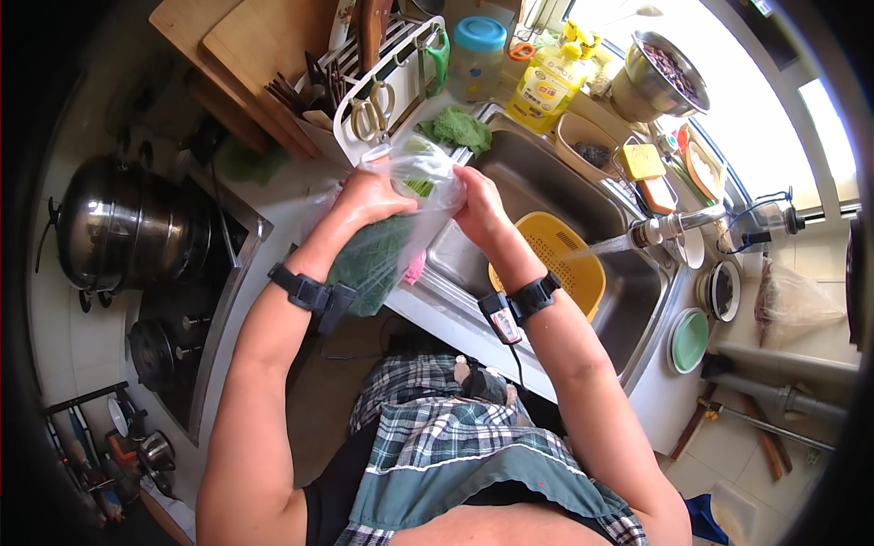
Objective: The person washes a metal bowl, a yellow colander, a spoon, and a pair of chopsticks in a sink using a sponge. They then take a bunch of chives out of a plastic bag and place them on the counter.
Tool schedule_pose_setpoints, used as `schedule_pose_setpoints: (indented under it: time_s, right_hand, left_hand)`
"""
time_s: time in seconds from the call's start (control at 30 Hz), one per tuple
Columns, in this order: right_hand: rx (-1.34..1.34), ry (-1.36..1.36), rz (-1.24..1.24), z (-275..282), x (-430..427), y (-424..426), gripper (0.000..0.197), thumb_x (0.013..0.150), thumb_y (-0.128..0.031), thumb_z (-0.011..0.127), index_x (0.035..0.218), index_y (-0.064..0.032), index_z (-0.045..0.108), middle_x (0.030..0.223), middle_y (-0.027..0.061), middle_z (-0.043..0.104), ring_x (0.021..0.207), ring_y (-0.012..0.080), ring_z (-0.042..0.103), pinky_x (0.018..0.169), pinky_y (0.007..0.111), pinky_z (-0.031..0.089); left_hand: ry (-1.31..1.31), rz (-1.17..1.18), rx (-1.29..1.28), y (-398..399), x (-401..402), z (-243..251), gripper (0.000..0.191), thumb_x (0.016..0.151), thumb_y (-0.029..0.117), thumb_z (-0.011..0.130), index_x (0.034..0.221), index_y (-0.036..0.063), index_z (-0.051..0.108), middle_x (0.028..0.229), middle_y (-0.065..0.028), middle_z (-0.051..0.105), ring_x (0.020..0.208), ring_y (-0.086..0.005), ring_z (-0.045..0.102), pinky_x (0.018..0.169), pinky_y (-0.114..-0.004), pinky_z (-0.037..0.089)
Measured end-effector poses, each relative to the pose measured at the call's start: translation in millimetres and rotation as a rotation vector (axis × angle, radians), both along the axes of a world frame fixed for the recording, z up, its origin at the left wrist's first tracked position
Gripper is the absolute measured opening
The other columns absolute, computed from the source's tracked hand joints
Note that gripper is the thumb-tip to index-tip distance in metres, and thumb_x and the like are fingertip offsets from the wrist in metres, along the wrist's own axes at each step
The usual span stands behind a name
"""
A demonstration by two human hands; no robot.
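Observation:
A clear plastic bag with leafy green vegetables inside hangs over the counter's front edge, left of the sink. My left hand grips the bag's upper left side. The thumb and fingers of my right hand pinch its right rim near the top. Green stalks show at the bag's mouth between my hands. Right of them, a yellow plastic colander sits in the stainless steel sink, with water running from the faucet into it.
Left of the sink stand a gas stove with a large steamer pot, cutting boards and a utensil rack with scissors. Behind the sink are a green cloth, a yellow detergent bottle, a sponge and a steel bowl.

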State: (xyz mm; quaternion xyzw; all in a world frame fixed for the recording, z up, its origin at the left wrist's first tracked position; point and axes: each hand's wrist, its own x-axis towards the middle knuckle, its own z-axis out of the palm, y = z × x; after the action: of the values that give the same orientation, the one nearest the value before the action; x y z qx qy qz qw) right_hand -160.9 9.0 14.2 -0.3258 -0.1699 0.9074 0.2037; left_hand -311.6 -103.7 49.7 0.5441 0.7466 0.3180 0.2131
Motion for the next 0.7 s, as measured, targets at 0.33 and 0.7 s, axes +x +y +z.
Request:
schedule_pose_setpoints:
  time_s: [0.33,0.7]
  right_hand:
    - [0.878,-0.159,-0.065,25.5,2.3,-6.5,0.017,0.088,-0.017,0.064,0.077,-0.0054,0.059,0.064,-0.0074,0.051,0.058,0.0022,0.04,0.051,0.021,0.033]
    - [0.062,0.059,0.17,19.2,-1.2,-8.1,0.027,0.095,-0.021,0.048,0.108,0.0003,0.057,0.103,0.0134,0.064,0.093,0.0238,0.061,0.088,0.038,0.048]
  left_hand:
    - [0.046,-0.031,0.188,-25.7,22.6,19.0,0.059,0.059,0.022,0.072,0.113,0.0028,0.058,0.103,-0.0178,0.064,0.097,-0.0311,0.062,0.084,-0.037,0.048]
    - [-0.307,0.084,0.286,-29.0,29.1,-2.8,0.049,0.061,0.015,0.077,0.105,-0.001,0.061,0.097,-0.014,0.067,0.088,-0.0237,0.064,0.082,-0.034,0.049]
